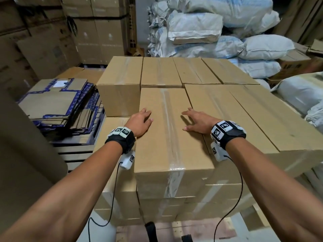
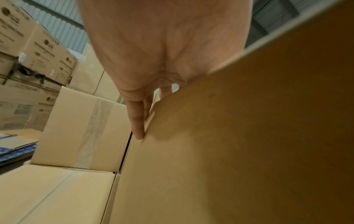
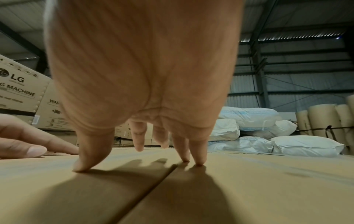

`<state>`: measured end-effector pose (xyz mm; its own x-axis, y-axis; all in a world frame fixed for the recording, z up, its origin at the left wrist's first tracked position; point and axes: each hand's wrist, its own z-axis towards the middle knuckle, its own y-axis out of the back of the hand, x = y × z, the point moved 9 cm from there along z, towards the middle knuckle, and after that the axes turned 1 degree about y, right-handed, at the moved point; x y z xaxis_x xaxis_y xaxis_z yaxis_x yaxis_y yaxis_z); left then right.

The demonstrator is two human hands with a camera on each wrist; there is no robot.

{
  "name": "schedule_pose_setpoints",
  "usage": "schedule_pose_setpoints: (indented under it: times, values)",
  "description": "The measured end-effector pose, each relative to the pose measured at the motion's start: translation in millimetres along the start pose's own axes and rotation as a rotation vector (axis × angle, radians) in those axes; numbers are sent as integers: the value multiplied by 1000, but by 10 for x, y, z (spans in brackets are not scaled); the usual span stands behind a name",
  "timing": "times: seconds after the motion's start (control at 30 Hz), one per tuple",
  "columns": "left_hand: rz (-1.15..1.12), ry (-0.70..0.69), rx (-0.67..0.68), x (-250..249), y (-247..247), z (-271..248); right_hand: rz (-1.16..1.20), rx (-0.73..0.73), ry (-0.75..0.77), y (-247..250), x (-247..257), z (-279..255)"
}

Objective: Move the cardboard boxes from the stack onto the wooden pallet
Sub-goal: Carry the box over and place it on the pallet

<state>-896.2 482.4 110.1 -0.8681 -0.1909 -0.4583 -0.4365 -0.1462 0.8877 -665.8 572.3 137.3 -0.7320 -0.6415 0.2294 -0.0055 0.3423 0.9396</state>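
A person stands at a tall stack of brown cardboard boxes (image 1: 174, 105) in a warehouse, both arms stretched forward. The left hand (image 1: 139, 122) lies flat and open on the top of the nearest box (image 1: 166, 137), at its left edge; in the left wrist view its fingers (image 2: 138, 121) run down along that edge. The right hand (image 1: 197, 120) is also open, with spread fingers (image 3: 91, 151) touching the top near the seam with the neighbouring box on the right. Neither hand grips anything.

The nearest box is long and sealed with one strip of clear tape (image 1: 168, 123) down its middle. It looks stiff and square-edged, probably fairly heavy given its bulk, and its plain card and glossy tape may be slippery. The best hold seems to be with a hand on each long side, or under the near bottom corners, after sliding it toward the body.

Seven boxes show on the top layer: four in the far row, three in the near. Lower layers are partly hidden. To the left lies a pile of flattened cartons (image 1: 57, 105); far right are white sacks (image 1: 218, 32). Wooden slats of a pallet (image 1: 174, 231) show below the stack.
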Motion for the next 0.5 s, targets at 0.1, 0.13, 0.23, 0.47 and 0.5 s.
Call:
schedule_pose_setpoints:
  times: [0.1, 0.13, 0.23, 0.47, 0.5]
  values:
    - [44, -12, 12, -79, -31, -217, -1, -6, 20, -82, 28, -139]
    - [50, -15, 20, -98, -46, -305, -5, -3, 22, -121, 32, -199]
    - [66, -25, 45, -152, -88, -605, -2, -6, 26, -245, 29, -419]
    - [100, -64, 72, -384, -163, -1310, -29, -36, 8, -525, 83, -1150]
    - [99, -61, 89, -409, -194, -1421, -44, -36, 10, -559, 104, -1262]
